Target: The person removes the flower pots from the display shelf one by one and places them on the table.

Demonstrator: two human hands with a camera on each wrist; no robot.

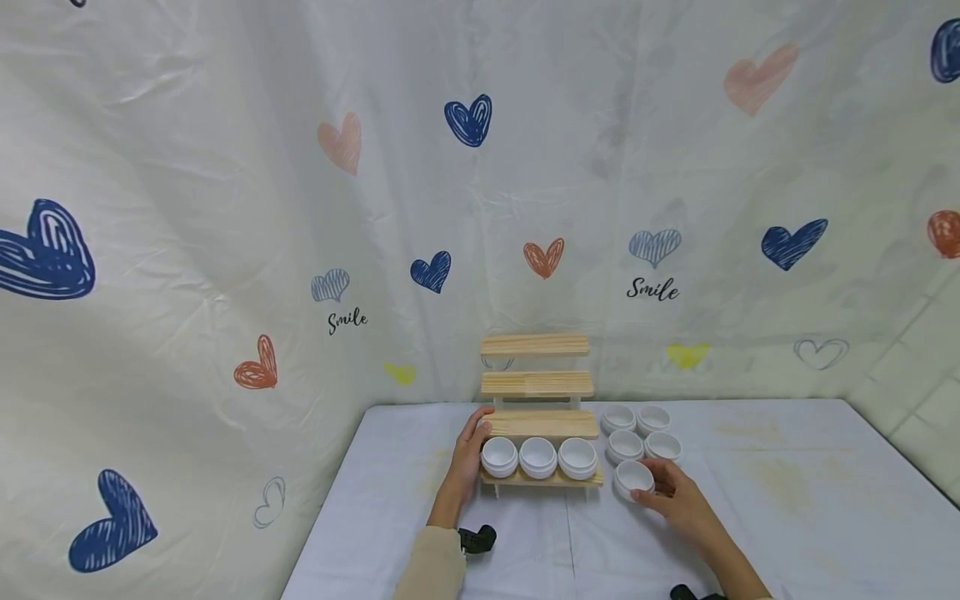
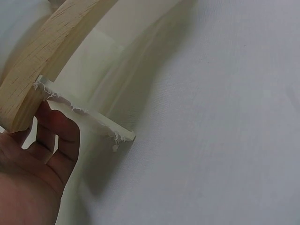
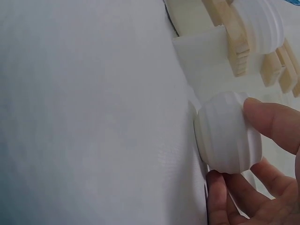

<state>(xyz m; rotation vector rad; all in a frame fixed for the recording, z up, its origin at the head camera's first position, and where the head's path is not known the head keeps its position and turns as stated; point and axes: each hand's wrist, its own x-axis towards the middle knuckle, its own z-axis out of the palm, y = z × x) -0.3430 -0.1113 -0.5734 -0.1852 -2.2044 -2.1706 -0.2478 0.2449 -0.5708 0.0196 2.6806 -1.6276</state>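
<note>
A tiered display stand with wooden steps (image 1: 542, 423) and pale side supports (image 2: 89, 110) stands near the back of the table. Three small white bowls (image 1: 537, 457) sit in a row on its lowest step. My left hand (image 1: 467, 454) grips the stand's left side; in the left wrist view its fingers (image 2: 65, 136) curl round the end of a wooden plank. To the right of the stand my right hand (image 1: 678, 498) pinches another white bowl (image 3: 227, 133) between thumb and fingers. That bowl is upright at the tabletop, nearest me in its group.
Several more white bowls (image 1: 625, 446) stand close together just beyond the held one, right of the stand. A white cloth covers the table (image 1: 765, 508). Behind hangs a white curtain (image 1: 570, 183) printed with hearts, close to the back of the stand.
</note>
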